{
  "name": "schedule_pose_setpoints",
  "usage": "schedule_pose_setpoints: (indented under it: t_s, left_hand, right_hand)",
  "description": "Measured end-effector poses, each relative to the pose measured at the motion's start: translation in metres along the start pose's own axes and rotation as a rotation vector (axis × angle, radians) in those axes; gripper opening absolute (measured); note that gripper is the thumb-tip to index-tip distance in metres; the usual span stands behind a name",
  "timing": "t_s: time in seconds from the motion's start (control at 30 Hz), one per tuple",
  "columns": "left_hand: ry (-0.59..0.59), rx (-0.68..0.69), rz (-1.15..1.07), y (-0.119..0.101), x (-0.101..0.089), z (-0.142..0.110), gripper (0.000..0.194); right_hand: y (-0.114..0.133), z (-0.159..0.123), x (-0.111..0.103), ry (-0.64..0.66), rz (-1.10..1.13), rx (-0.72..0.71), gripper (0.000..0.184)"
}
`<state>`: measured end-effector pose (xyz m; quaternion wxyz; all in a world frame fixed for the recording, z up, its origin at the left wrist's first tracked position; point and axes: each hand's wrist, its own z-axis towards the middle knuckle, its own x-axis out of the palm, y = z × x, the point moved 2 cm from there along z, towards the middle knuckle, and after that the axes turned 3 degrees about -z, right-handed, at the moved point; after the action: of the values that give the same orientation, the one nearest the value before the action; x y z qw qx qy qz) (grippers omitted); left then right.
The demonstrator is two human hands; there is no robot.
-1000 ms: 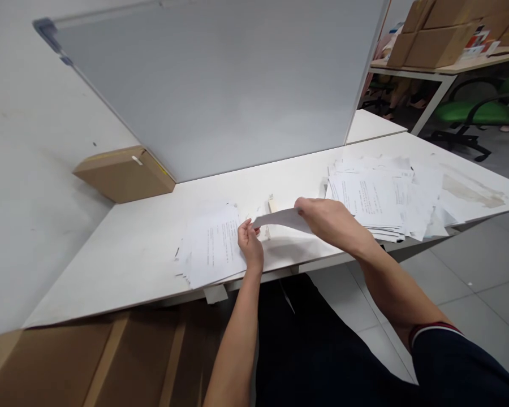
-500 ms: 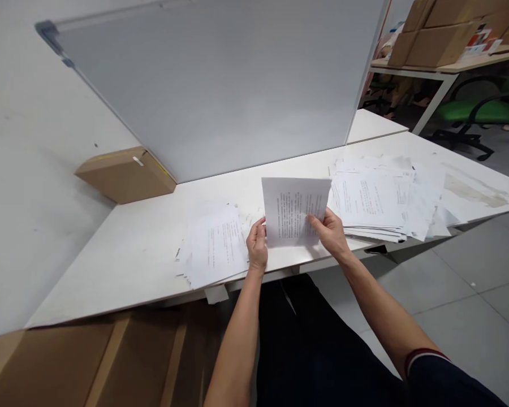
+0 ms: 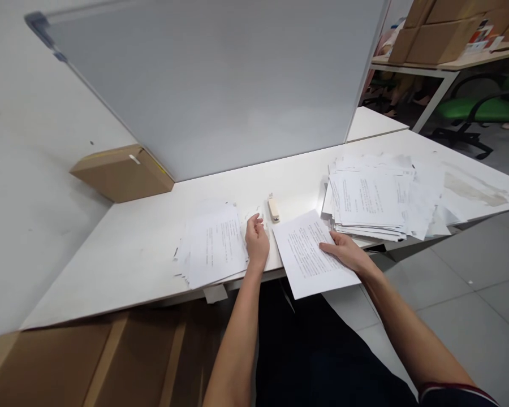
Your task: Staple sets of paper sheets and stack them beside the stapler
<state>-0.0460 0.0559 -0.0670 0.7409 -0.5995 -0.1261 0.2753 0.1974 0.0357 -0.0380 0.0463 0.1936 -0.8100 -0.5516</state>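
Observation:
Printed paper [image 3: 303, 254] is in my right hand [image 3: 345, 251], gripped at its right side with the thumb on top and the fingers underneath. It tilts over the table's front edge; whether it is one sheet or more I cannot tell. My left hand [image 3: 258, 243] holds nothing, its fingers loosely curled and a little apart, just left of the paper. Beyond both hands lies a cream stapler [image 3: 274, 208]. Left of my left hand sits a pile of printed sheets [image 3: 216, 243]. A larger, uneven stack of papers [image 3: 365, 198] is to the right.
A whiteboard [image 3: 237, 90] stands along the back of the white table [image 3: 123, 249]. One cardboard box [image 3: 123, 172] rests by the wall at left, and others [image 3: 46, 362] are below the table. A green chair [image 3: 483, 110] and another desk with boxes are at far right.
My left hand has let go of the paper. My right hand has lowered it toward me and tilted it flatter, and the stapler behind it now shows.

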Motion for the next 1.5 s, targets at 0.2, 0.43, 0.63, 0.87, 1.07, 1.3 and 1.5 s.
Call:
schedule_pose_setpoints:
  t_s: [0.2, 0.43, 0.63, 0.87, 1.07, 1.3, 1.5]
  left_hand:
    - [0.161, 0.241, 0.272, -0.004, 0.011, 0.005, 0.039]
    - [0.201, 0.283, 0.372, -0.005, 0.013, 0.001, 0.046]
    - [0.22, 0.259, 0.398, -0.006, 0.015, 0.001, 0.051]
    - [0.215, 0.233, 0.399, -0.003, 0.015, 0.001, 0.056]
    - [0.218, 0.225, 0.416, -0.002, 0.016, 0.0, 0.057]
    - [0.219, 0.247, 0.449, -0.004, 0.015, 0.0, 0.057]
    - [0.21, 0.253, 0.41, -0.006, 0.014, 0.0, 0.058]
  right_hand:
    - [0.007, 0.005, 0.003, -0.084, -0.026, -0.027, 0.028]
    - [0.01, 0.013, 0.006, -0.118, -0.068, -0.073, 0.024]
    - [0.004, 0.021, 0.006, -0.112, -0.09, -0.088, 0.026]
    - [0.002, 0.024, 0.006, -0.099, -0.117, -0.095, 0.026]
    - [0.003, 0.023, 0.006, -0.106, -0.154, -0.097, 0.029]
    - [-0.001, 0.027, 0.005, -0.107, -0.122, -0.113, 0.029]
    - [0.006, 0.0, -0.008, -0.124, 0.019, -0.073, 0.033]
